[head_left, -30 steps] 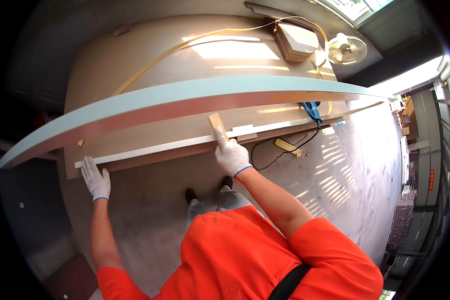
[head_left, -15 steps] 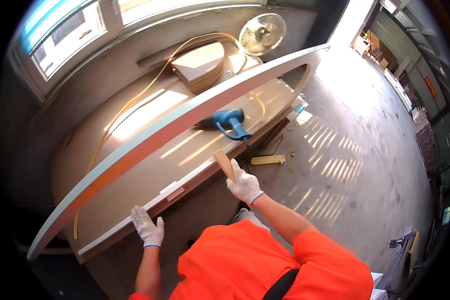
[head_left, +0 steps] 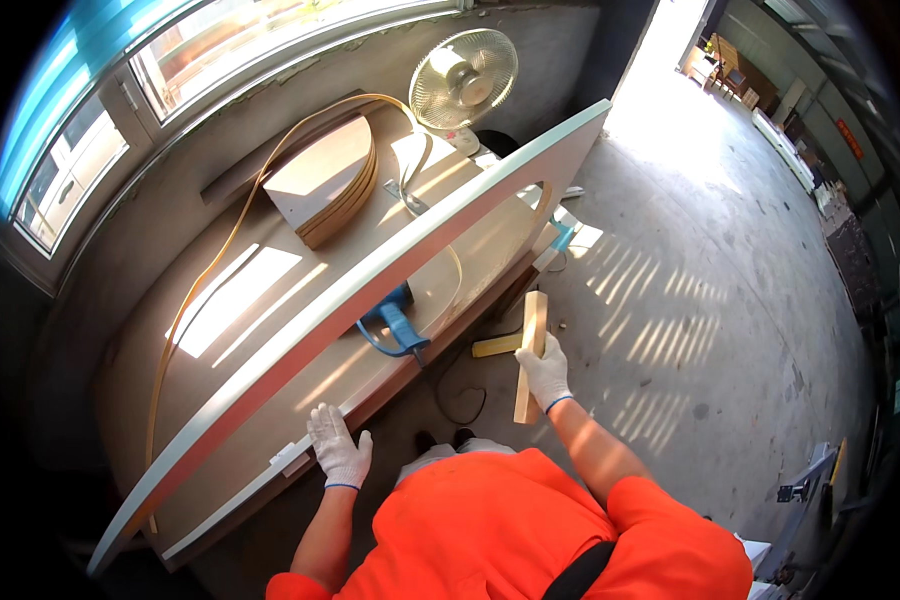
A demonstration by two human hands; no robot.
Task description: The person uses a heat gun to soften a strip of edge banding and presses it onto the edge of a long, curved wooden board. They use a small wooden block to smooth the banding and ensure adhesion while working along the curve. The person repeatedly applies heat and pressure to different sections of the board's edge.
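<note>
In my gloved right hand point(head_left: 545, 374) is a light wooden block point(head_left: 534, 322), held off the table's near edge, above the floor. My left hand point(head_left: 338, 450), also gloved, has its fingers stretched out over the white strip along the near edge of the workpiece. This workpiece is a long bow-shaped frame point(head_left: 410, 248) with a pale rim and pinkish-orange inner face, lying across the table point(head_left: 210, 395). Close to my left hand, a small white piece point(head_left: 289, 457) sits on the near strip. A blue heat gun point(head_left: 402, 328) rests behind the near edge, partly hidden by the curved rim.
Curved boards point(head_left: 325, 180) are stacked at the back of the table. A yellow edging strip point(head_left: 220, 255) loops around them. A fan point(head_left: 464, 78) stands by the wall. On the floor are a yellow tool point(head_left: 495, 346) and a dark cord point(head_left: 482, 400).
My right hand has moved right, away from the workpiece's edge, and the block has turned more upright. My left hand has shifted right along the edge. The whole view has swung.
</note>
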